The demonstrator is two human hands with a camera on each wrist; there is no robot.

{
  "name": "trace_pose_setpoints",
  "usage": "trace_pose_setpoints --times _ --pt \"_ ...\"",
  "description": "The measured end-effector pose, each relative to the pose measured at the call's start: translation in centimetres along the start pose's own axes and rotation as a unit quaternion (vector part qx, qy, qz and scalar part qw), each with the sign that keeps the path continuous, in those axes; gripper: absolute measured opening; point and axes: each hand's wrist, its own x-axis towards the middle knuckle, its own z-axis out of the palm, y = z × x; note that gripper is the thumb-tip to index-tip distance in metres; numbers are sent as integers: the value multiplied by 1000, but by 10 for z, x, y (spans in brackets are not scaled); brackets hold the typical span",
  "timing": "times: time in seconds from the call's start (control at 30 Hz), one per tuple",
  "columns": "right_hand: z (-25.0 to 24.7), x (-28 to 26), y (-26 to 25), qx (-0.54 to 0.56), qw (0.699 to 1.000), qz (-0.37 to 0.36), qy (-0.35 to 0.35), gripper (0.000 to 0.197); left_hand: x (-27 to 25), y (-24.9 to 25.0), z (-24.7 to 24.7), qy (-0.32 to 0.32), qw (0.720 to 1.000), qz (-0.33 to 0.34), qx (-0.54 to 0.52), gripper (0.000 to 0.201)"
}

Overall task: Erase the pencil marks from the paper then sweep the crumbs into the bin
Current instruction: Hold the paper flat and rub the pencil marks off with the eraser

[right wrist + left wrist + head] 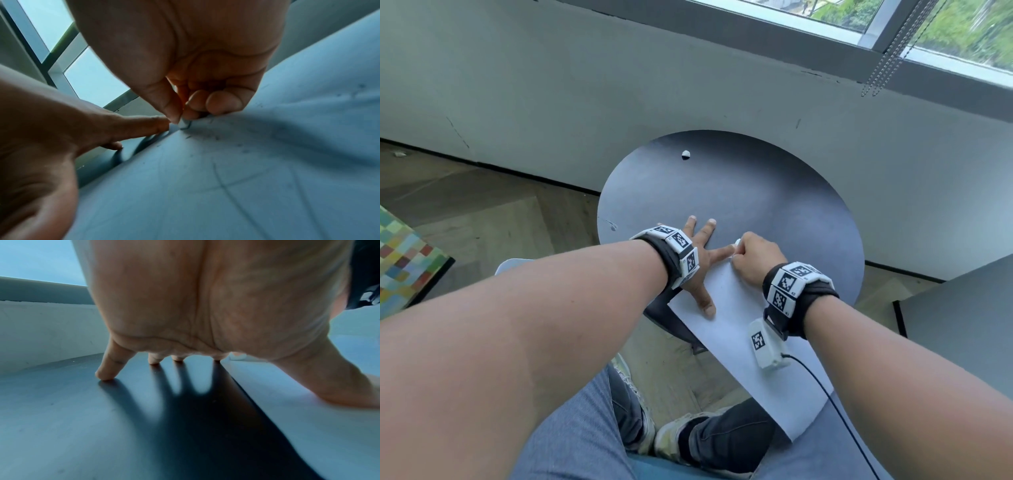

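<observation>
A white paper (732, 329) lies on the round dark table (739, 192) and hangs over its near edge toward my lap. My left hand (703, 270) is spread flat, with its thumb (339, 386) pressing the paper and its fingers (107, 369) on the bare table. My right hand (751, 255) pinches a small white eraser (182, 124) and holds it down on the paper's far end, next to my left index finger (139, 128). Faint pencil lines (224, 186) cross the sheet. Dark crumbs (217, 138) are scattered near the eraser.
A small white lump (686, 155) sits at the far side of the table, close to the grey wall (619, 85). A grey surface (962, 325) stands at the right and a colourful patterned block (400, 260) at the left. A pale rounded object (513, 265) shows under my left forearm.
</observation>
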Motion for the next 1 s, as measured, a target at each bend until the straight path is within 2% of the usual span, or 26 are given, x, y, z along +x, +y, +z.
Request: trace_pose_setpoints --times 0.13,0.2,0.23,0.33,0.43,0.5,0.57,0.63,0.7,0.83,1.0 --pt "4 -16 4 -3 998 -37 -43 9 -3 1 -6 -9 1000 2 -2 145" --pt "6 -20 9 16 998 -39 -50 5 -4 0 -6 3 1000 9 -23 138" --pt "7 -20 11 41 997 -38 -46 3 -3 -1 -4 21 999 17 -33 131" --pt "-1 -16 12 183 983 -8 -26 15 -3 0 5 88 994 39 -51 116" --pt "-10 -11 13 307 950 49 -27 18 -5 3 16 92 993 29 -64 120" --pt "-15 -8 12 350 933 77 -37 17 -5 1 18 76 995 22 -55 117" --pt "-17 -2 14 309 949 66 -20 16 -3 -2 16 59 997 18 -45 119" --pt "-21 5 13 175 984 23 -5 16 -1 -3 12 49 998 10 -30 124" --pt "-22 8 11 65 998 10 -4 21 1 -2 9 45 999 3 -15 128" --pt "-8 -4 4 11 1000 -8 -13 10 1 0 6 33 999 -2 -4 131" --pt "10 -28 -6 -34 992 -90 -76 8 -2 2 4 19 1000 -7 -2 133"
